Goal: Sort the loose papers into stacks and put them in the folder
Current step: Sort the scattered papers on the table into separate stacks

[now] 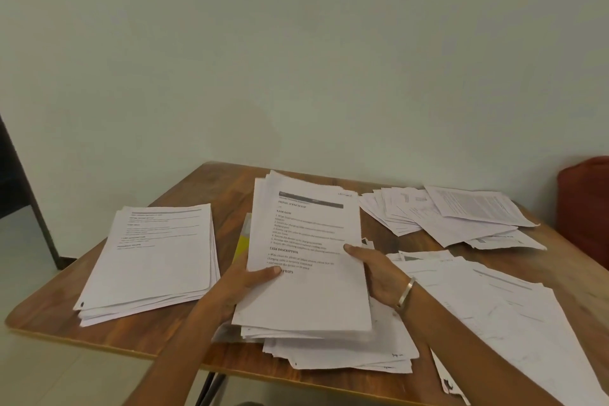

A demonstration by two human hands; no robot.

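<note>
A thick stack of printed papers [306, 293] is held in the middle of the wooden table [184, 198], its far end raised. My left hand [247, 280] grips its left edge, thumb on the top sheet. My right hand [375, 273] grips the right edge, thumb on top too. A yellow folder [242, 242] peeks out behind the stack's left side, mostly hidden. A neat stack of papers [151, 260] lies at the left. More sheets [346, 356] lie under the held stack near the front edge.
A loose fanned heap of papers [451, 214] lies at the back right, and a spread of sheets [501, 306] covers the right front. A red-brown seat [586, 208] stands beyond the table's right side. A plain wall rises behind.
</note>
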